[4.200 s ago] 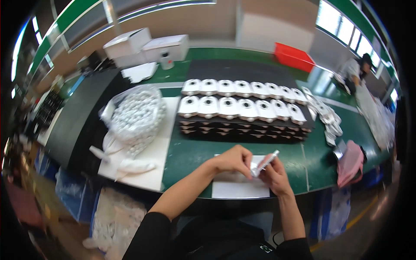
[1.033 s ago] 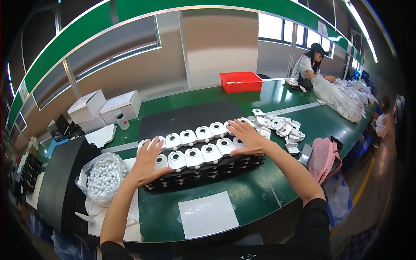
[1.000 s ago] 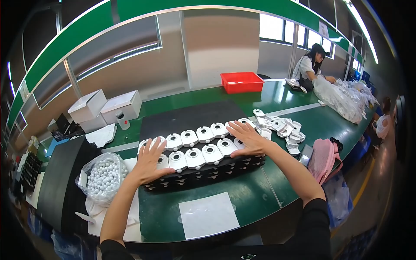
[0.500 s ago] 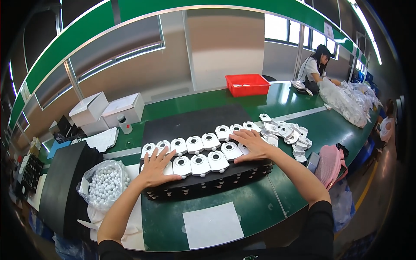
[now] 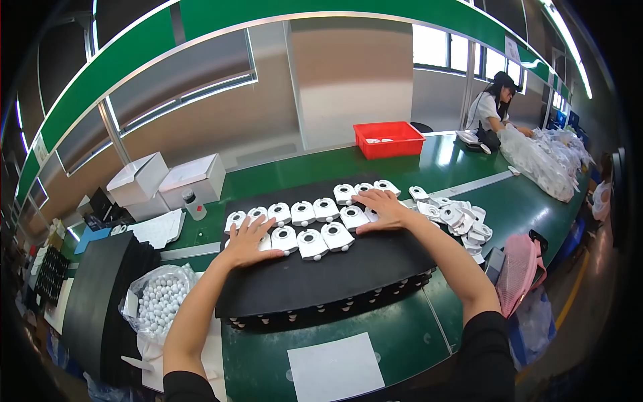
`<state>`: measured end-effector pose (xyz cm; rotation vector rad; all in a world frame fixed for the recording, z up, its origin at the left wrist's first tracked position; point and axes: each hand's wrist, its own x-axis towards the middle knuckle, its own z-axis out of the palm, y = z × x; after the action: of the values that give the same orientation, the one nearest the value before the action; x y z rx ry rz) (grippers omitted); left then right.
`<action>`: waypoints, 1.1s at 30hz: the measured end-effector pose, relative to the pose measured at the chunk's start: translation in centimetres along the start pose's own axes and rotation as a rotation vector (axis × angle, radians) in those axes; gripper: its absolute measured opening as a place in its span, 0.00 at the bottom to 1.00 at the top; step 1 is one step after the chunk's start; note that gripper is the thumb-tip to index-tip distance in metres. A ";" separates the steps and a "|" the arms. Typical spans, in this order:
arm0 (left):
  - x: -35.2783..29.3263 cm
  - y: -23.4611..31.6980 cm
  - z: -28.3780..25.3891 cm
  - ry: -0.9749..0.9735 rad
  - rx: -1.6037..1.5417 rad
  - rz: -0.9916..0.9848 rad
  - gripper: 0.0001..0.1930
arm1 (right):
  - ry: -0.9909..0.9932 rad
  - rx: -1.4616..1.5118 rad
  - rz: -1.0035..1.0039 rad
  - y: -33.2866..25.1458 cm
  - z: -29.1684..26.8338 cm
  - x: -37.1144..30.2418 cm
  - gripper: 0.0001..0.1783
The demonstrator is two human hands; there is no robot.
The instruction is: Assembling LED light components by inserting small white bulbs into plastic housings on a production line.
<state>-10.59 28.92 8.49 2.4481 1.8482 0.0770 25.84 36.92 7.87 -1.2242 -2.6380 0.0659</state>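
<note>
Two rows of white plastic housings point(image 5: 311, 242), each with a dark round hole, lie on a black sheet point(image 5: 328, 281). Small white balls show at the near edges of several. My left hand point(image 5: 249, 244) rests fingers-spread over the left end of the rows, its thumb along the near row. At the other end my right hand point(image 5: 383, 212) is spread in the same way, its fingers over the far row and its thumb by the near one. Both palms cover some housings. Beneath the top sheet are more layers with white pieces between them.
A bag of white balls point(image 5: 161, 299) and stacked black sheets point(image 5: 100, 295) stand left. Loose white housings point(image 5: 459, 218) lie right, near a pink bag point(image 5: 517, 271). Behind are a red bin point(image 5: 390, 142) and white boxes point(image 5: 194, 179). A co-worker point(image 5: 495, 104) handles plastic bags far right.
Both hands and the two rows of housings have moved away from me across the black sheet, so a wide strip of it now shows in front. The view has shifted slightly.
</note>
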 end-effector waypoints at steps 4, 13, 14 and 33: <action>2.0 -1.0 -0.1 -0.017 -0.014 -0.010 0.50 | -0.031 0.033 0.060 0.8 0.2 2.0 0.52; 4.5 -0.2 -1.5 0.097 -0.207 0.046 0.32 | 0.227 0.208 -0.044 -0.1 0.7 4.4 0.34; 5.0 0.0 -1.3 0.096 -0.206 0.038 0.32 | 0.225 0.212 -0.050 -1.3 0.6 5.0 0.34; 11.9 4.6 1.1 0.388 -1.109 -0.179 0.16 | 0.422 0.058 -0.425 -5.8 -0.5 6.6 0.21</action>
<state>-2.87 39.05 7.72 1.5264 1.4573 1.2440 17.48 38.14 10.38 -0.5592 -2.4319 -0.1683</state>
